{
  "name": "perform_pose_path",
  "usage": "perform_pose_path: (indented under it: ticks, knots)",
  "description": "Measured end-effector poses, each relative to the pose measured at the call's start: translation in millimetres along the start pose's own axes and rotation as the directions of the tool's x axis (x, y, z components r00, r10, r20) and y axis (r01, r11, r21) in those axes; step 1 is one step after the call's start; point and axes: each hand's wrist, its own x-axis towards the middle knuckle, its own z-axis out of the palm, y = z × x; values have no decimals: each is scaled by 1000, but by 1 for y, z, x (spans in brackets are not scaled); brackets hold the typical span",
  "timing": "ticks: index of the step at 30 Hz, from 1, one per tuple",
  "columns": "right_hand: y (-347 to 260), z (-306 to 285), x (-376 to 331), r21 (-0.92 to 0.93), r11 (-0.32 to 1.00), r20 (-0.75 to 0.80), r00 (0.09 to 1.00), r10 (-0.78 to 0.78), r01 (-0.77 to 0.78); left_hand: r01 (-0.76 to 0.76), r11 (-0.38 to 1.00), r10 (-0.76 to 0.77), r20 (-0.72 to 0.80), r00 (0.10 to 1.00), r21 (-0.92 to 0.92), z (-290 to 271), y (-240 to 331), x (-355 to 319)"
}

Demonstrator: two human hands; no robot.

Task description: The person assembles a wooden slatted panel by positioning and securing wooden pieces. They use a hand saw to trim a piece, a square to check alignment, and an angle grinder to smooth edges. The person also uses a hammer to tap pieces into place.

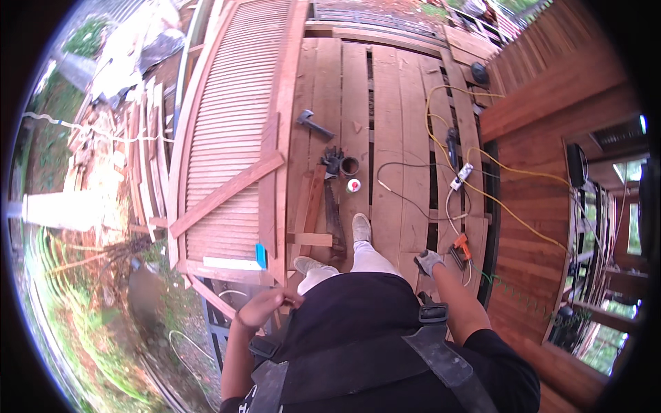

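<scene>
My left hand (265, 308) is hovering unclenched near the slatted panel (237, 96), whose length is running ahead. I can't tell whether my right hand (430, 262) is gripping anything.

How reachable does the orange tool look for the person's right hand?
Probably yes: the gloved right hand is close to the orange tool in the picture, with nothing visible between them, though stooping may be needed.

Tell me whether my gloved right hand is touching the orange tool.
Apart. The head view shows the right hand to the left of the orange tool, with a strip of the wooden deck visible between them.
</scene>
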Motion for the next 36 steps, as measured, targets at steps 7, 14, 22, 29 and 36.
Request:
perform_pose_path:
  ticks: [7,14,22,29,36]
  knots:
    - [182,114,-131,591,674,86,866,493,-443,275,896,-256,-101,961,350,-27,23,-2]
    - [234,258,-72,338,937,-58,992,110,-84,-59,802,58,22,998,594,17,60,170]
    - [119,52,-67,813,570,89,993,74,-115,372,434,-404,-191,894,820,21,63,205]
    - [72,-132,-107,579,808,344,865,-365,110,688,701,-696,390,603,187,68,50,104]
    - [-12,-198,-82,549,824,366,848,-385,137,179,979,-183,-30,983,-102,150,99,123]
